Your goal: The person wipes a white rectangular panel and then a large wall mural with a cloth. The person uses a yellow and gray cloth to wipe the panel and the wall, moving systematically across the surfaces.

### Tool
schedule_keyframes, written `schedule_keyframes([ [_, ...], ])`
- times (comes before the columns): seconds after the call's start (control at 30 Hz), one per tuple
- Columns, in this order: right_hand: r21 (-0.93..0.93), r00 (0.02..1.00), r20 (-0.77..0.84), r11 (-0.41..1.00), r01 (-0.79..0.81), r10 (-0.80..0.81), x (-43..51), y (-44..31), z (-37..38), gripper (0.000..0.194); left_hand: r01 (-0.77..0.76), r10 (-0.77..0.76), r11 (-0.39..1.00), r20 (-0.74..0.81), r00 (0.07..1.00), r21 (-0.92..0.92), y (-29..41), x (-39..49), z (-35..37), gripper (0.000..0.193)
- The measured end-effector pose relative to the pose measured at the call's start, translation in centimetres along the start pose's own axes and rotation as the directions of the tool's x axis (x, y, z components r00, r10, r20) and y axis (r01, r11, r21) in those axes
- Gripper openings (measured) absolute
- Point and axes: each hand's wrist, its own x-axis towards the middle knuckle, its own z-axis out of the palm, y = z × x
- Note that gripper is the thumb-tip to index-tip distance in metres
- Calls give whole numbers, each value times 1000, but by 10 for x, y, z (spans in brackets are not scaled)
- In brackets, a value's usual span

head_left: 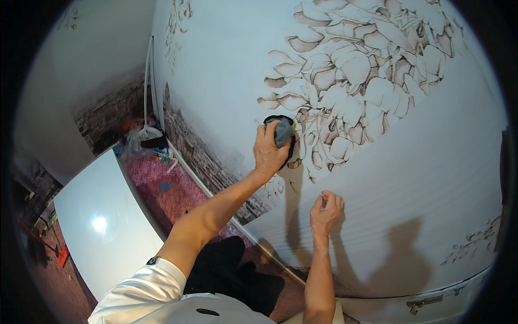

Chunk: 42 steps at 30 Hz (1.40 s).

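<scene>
My left hand [270,152] grips the grey knob of a hand-held pad [284,133] with a dark, rounded base. It is held at the wall mural [348,81], beside the lower left of its printed brown and white flowers. My right hand [327,212] is lower and to the right, at the pale wall surface, fingers curled. A small dark patch shows between its thumb and fingers, and I cannot tell whether it is an object or shadow. The flower and brick prints break off along a slanting line above this hand.
A glossy white panel or tabletop [101,227] stands at left. Beyond it, a long-handled dustpan [150,133] leans in the corner by plastic scraps. Pink carpet [162,182] runs along the white baseboard [190,172]. A pale case with a metal latch [423,303] sits lower right.
</scene>
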Motion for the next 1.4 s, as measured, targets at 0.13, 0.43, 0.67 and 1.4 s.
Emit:
schedule_keyframes([
  [0.13, 9, 1000, -4, 1000, -13, 13, -1, 0, 2, 16, -5, 4, 1000, 49, 999, 13, 12, -16, 6, 51],
  [0.43, 18, 999, 10, 999, 38, -38, 2, 0, -3, 13, -339, 378, 923, 264, 887, -182, 67, -71, 31, 64],
  [0.67, 74, 999, 20, 996, -41, 39, 0, 0, -3, 16, -168, 171, 983, 36, 985, -75, 38, 5, 21, 55],
  [1.4, 341, 941, 15, 883, -323, 339, 58, -2, -83, 20, -261, 264, 959, 11, 964, -111, 72, 34, 25, 53],
])
